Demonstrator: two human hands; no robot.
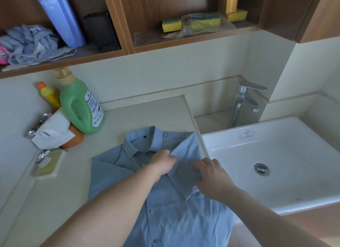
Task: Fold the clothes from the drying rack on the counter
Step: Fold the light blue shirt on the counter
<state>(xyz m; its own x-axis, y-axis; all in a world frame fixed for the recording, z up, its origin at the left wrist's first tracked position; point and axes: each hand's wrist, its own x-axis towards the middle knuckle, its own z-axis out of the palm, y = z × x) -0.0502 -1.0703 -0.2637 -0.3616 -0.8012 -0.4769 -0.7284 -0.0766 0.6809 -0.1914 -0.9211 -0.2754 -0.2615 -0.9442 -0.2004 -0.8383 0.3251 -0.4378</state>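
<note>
While the light blue shirt (165, 210) lies front-up on the pale counter (143, 116), collar toward the wall and button row running down toward the person, both bare hands work at its right shoulder. The left hand (162, 163) has its fingers curled over the edge of a folded-in panel of cloth just below the collar, pinching it; the fingertips themselves are tucked out of sight under the fabric. The right hand (211, 175) lies on the same folded panel, near the counter's raised lip beside the sink (276, 136); its fingers bend over the cloth, yet whether they actually grip it or merely press it flat I cannot tell from here. The shirt's lower part runs off the bottom edge, and both forearms cover some of its front. Its left side is already turned in, a crease showing.

A green detergent bottle (81, 106) stands at the back left, half hiding a yellow bottle (49, 95) with an orange cap. White paper (53, 132) covers most of an orange thing beneath it. A chrome tap (244, 103) rises behind the basin. On the wooden shelf above sit sponges (172, 25), one lot blurred inside a plastic bag, and a heap of cloth cut off at the left.
</note>
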